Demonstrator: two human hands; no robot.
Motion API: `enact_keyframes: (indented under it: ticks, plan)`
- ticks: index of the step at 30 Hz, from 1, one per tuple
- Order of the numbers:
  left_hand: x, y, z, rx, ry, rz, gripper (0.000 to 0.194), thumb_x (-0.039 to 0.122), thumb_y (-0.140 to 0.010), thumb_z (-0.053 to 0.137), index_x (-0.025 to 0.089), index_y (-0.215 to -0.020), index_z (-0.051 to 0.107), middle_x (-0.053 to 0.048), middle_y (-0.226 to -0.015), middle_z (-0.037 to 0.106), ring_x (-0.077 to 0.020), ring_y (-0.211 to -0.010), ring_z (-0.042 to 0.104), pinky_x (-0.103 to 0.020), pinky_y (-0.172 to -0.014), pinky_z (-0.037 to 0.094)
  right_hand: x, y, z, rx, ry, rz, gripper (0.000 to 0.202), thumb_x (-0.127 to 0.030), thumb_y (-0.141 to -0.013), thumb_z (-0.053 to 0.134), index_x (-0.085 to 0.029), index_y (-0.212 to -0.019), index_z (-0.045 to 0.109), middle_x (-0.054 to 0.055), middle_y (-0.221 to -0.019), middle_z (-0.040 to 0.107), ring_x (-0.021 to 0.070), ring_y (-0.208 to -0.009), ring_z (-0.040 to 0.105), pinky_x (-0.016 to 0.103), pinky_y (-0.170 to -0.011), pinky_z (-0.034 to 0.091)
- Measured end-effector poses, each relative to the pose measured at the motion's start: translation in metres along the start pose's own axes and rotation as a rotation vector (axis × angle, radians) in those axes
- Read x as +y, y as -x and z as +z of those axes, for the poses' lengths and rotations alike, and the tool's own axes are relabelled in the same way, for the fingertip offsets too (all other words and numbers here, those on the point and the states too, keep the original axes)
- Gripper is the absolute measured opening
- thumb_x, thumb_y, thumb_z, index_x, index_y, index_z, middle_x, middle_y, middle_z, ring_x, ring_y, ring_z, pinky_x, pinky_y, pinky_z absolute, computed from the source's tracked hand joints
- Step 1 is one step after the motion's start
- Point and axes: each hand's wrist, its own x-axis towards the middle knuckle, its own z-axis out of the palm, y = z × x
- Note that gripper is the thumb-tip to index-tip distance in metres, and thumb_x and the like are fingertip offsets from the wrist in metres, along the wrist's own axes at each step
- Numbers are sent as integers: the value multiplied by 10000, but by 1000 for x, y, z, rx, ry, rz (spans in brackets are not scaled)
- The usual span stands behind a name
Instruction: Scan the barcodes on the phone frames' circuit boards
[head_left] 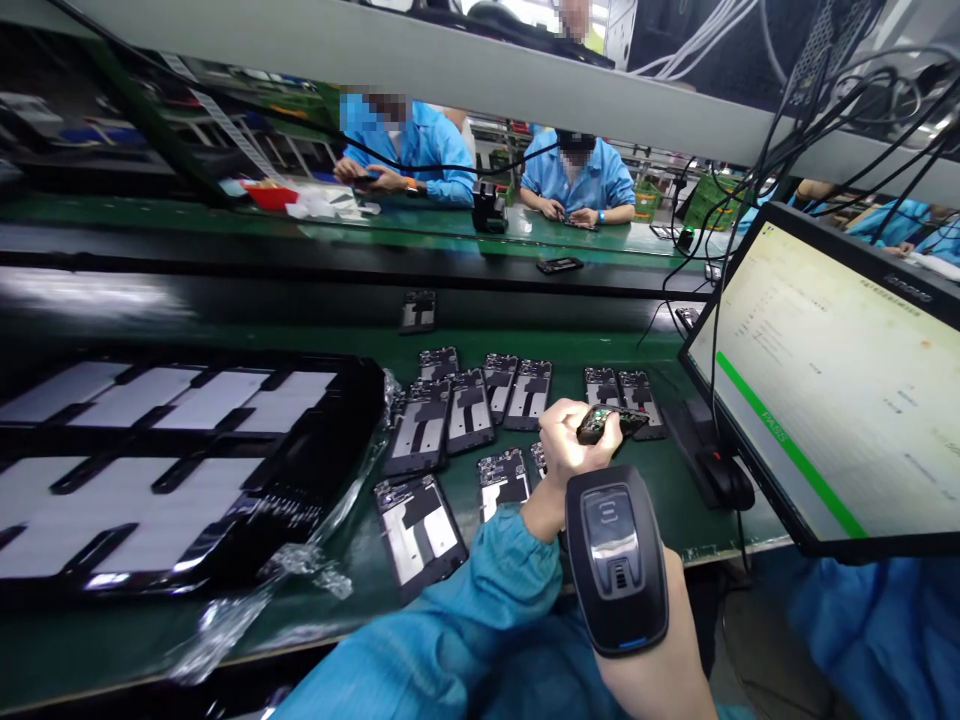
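My left hand is closed around a phone without its back cover, tilted so that the circuit board shows at its near end. In my right hand is a black handheld barcode scanner, its head close to my left wrist and its far end towards the phone. The scanner hides most of the right fingers. Several similar opened phones lie on the green bench to the left of my hands. Two more opened phones lie just beyond the held one.
At the left sits a black tray with pale rectangular pockets and crumpled clear plastic along its edge. A monitor showing a green PASS bar leans at the right, by a black mouse and hanging cables. Two co-workers in blue sit across.
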Motion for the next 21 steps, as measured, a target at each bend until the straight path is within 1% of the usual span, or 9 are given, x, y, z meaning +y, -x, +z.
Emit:
enact_keyframes:
  ticks: [3, 7, 9, 13, 16, 21]
  plan:
    - [-13, 0, 3, -59, -9, 113, 328, 305, -664, 740, 207, -840, 482, 48, -684, 496, -113, -580, 568, -260, -587, 482, 0, 3, -3, 3, 0, -25, 376, -130, -683, 612, -272, -1030, 586, 0, -773, 709, 213, -648, 689, 274, -582, 579]
    - [-26, -2, 2, -99, -44, 178, 408, 313, -690, 726, 198, -989, 474, 22, -771, 533, -139, -652, 622, -284, -625, 503, -2, 6, -7, 0, 6, -26, 402, -126, -694, 609, -275, -1068, 605, 14, -803, 726, 227, -676, 697, 288, -616, 590]
    - [-29, -2, 2, -110, -73, 221, 437, 313, -712, 709, 192, -1044, 452, 13, -798, 547, -146, -670, 635, -287, -633, 507, -4, 7, -9, -4, -14, -25, 408, -127, -697, 612, -271, -1079, 612, 15, -809, 733, 229, -687, 703, 284, -627, 591]
    - [-31, 0, 1, -112, -163, 300, 451, 315, -734, 685, 182, -1086, 437, -35, -903, 587, -164, -751, 664, -293, -684, 518, -7, 10, -12, 3, -28, -18, 423, -147, -704, 604, -250, -1114, 617, 18, -850, 750, 227, -732, 713, 272, -664, 592]
    - [-29, 0, 1, -140, -195, 288, 488, 317, -751, 675, 185, -1143, 415, -36, -911, 606, -157, -721, 666, -277, -660, 514, -10, 11, -14, 5, 13, 26, 402, -180, -702, 607, -233, -1100, 633, 28, -882, 761, 234, -768, 719, 275, -691, 595]
    - [-28, 0, 1, -155, -268, 242, 515, 316, -773, 663, 192, -1194, 394, 3, -787, 623, -153, -603, 652, -264, -591, 495, -10, 14, -16, 11, -10, 17, 414, -141, -690, 584, -237, -1090, 634, 30, -905, 757, 229, -792, 719, 277, -716, 594]
